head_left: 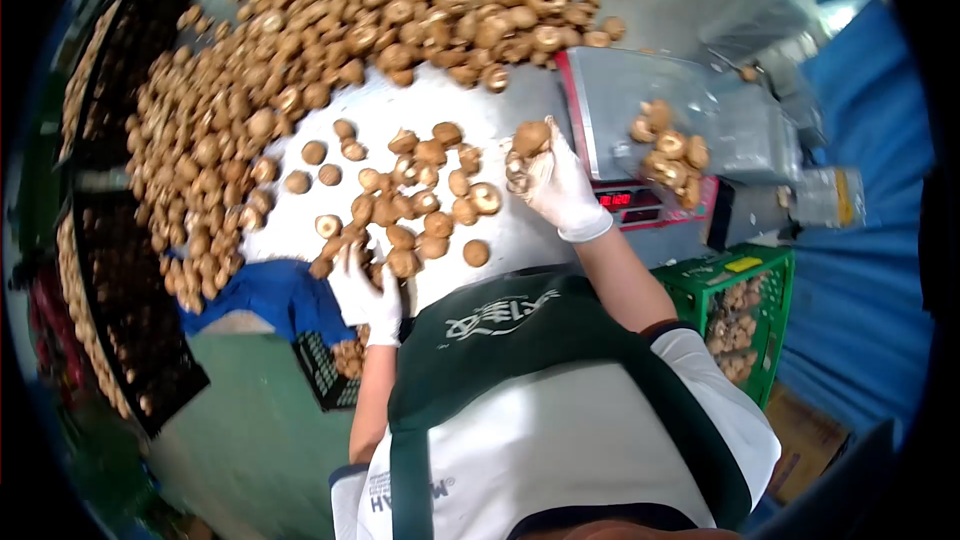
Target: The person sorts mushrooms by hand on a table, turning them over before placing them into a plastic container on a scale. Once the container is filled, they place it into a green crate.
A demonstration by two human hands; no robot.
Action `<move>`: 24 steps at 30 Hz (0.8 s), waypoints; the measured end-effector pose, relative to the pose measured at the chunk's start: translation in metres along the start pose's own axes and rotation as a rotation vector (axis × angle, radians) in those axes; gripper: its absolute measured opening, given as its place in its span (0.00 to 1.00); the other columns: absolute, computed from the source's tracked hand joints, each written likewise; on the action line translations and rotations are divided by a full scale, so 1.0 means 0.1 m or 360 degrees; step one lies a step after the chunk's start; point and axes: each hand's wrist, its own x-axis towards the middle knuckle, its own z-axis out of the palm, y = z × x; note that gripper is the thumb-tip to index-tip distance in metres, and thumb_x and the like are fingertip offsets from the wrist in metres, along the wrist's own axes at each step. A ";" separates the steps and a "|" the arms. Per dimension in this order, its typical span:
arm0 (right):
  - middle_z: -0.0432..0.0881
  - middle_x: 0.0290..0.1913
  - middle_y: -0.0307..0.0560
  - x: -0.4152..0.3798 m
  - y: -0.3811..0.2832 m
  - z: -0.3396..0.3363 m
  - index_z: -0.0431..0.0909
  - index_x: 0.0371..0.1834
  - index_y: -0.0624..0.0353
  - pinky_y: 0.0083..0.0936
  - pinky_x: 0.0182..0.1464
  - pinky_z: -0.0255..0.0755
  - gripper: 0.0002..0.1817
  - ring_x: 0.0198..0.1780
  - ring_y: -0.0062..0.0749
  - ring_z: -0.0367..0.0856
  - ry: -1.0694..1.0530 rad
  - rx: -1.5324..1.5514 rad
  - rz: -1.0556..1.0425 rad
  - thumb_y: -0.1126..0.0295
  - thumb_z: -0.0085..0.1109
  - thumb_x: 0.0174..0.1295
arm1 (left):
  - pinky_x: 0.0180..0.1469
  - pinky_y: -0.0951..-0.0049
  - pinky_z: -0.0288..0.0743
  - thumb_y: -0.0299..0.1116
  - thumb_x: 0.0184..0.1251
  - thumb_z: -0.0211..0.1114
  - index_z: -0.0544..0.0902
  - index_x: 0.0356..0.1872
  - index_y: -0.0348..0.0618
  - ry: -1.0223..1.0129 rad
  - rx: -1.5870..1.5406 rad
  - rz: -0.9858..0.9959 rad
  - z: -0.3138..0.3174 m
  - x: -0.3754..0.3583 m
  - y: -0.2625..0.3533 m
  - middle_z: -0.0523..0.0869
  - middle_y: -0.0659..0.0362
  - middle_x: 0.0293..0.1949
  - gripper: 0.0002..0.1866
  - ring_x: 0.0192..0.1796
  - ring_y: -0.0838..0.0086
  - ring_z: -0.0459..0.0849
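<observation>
I observe the held mushrooms (530, 139) above the metal work surface (510, 100), left of the scale (610, 90). My right hand (548, 172), in a white glove, is closed around them, gripping several, caps and pale undersides exposed. My left hand (368, 290), likewise gloved, is at the near-left edge of the loose mushroom cluster (405, 205); its thumb stands apart from the fingers. The fingertips are partly obscured, so I cannot tell whether it grips a mushroom.

Beyond the cluster, the large mushroom pile (400, 15) extends across the far side and down the left. On the right, a clear bag (672, 155) containing mushrooms rests on the scale, above a red-lit display (615, 200) whose digits I cannot read reliably. A green crate (780, 325) with mushrooms inside is located lower right. Black crates (125, 290) line the far left; a blue cloth (285, 300) hangs at the near-left table edge.
</observation>
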 end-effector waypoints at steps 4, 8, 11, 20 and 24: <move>0.80 0.48 0.48 -0.67 -0.42 0.02 0.70 0.57 0.64 0.29 0.55 0.75 0.21 0.49 0.31 0.80 0.0351 -0.1807 -0.1827 0.55 0.48 0.76 | 0.70 0.50 0.58 0.36 0.62 0.65 0.71 0.65 0.36 0.0013 -0.0097 -0.0017 0.04 -0.04 -0.05 0.70 0.41 0.64 0.30 0.67 0.46 0.66; 0.78 0.56 0.55 -1.00 -0.84 -0.35 0.74 0.57 0.65 0.33 0.63 0.69 0.19 0.58 0.42 0.77 0.1230 -0.2239 -0.2003 0.72 0.60 0.63 | 0.69 0.50 0.59 0.38 0.61 0.66 0.70 0.66 0.37 -0.0012 -0.0179 -0.0028 0.09 -0.07 -0.08 0.67 0.40 0.67 0.32 0.68 0.46 0.65; 0.79 0.56 0.57 -1.07 -0.86 -0.46 0.77 0.56 0.66 0.40 0.66 0.65 0.20 0.60 0.49 0.75 0.1241 -0.2811 -0.2315 0.73 0.61 0.59 | 0.70 0.50 0.58 0.39 0.58 0.69 0.67 0.68 0.36 -0.0039 -0.0069 -0.0108 0.00 -0.10 -0.11 0.65 0.39 0.68 0.37 0.69 0.44 0.63; 0.65 0.66 0.54 -0.51 0.54 -0.77 0.47 0.78 0.61 0.24 0.49 0.72 0.58 0.47 0.32 0.72 0.0318 -0.2611 -0.0545 0.68 0.76 0.43 | 0.76 0.52 0.46 0.39 0.52 0.76 0.52 0.74 0.32 0.0347 -0.0424 -0.0419 0.04 0.10 -0.26 0.49 0.37 0.75 0.53 0.78 0.45 0.48; 0.58 0.71 0.61 -0.24 0.74 -0.65 0.43 0.79 0.59 0.34 0.64 0.70 0.64 0.66 0.54 0.69 -0.0007 -0.2882 -0.0421 0.63 0.79 0.40 | 0.76 0.47 0.44 0.42 0.54 0.75 0.55 0.74 0.36 0.0382 0.0024 -0.0428 0.06 0.33 -0.41 0.50 0.35 0.75 0.51 0.77 0.42 0.47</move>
